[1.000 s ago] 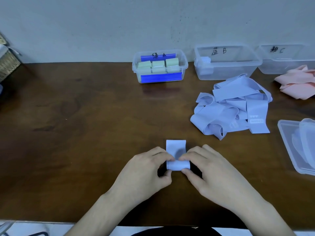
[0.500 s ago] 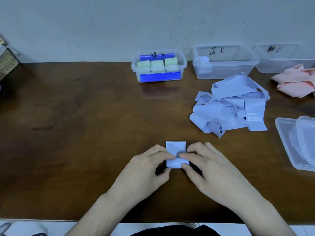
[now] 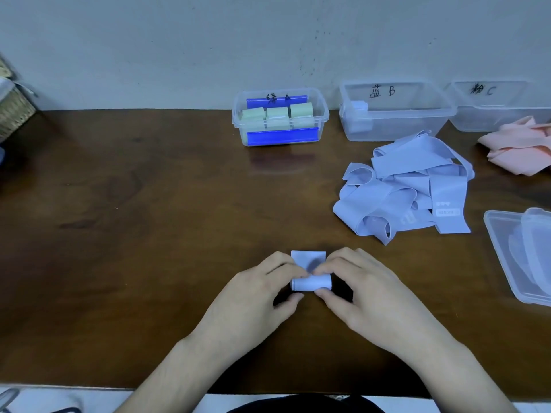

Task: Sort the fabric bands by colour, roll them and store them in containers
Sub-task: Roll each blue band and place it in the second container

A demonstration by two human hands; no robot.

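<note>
Both hands, left hand (image 3: pixel 262 289) and right hand (image 3: pixel 362 289), pinch the blue band (image 3: pixel 310 283) low on the worktop (image 3: pixel 149 234). Roll it tight and straight; the short flat tail is probably nearly finished.

both hands meet at the near middle, fingers curled and pinching

left hand (image 3: pixel 256 296) and right hand (image 3: pixel 366 296) come in from the lower corners on bare forearms, palms down, index fingertips (image 3: pixel 301 274) almost touching each other, thumbs tucked underneath toward the body, wrists low and angled inward.
</note>
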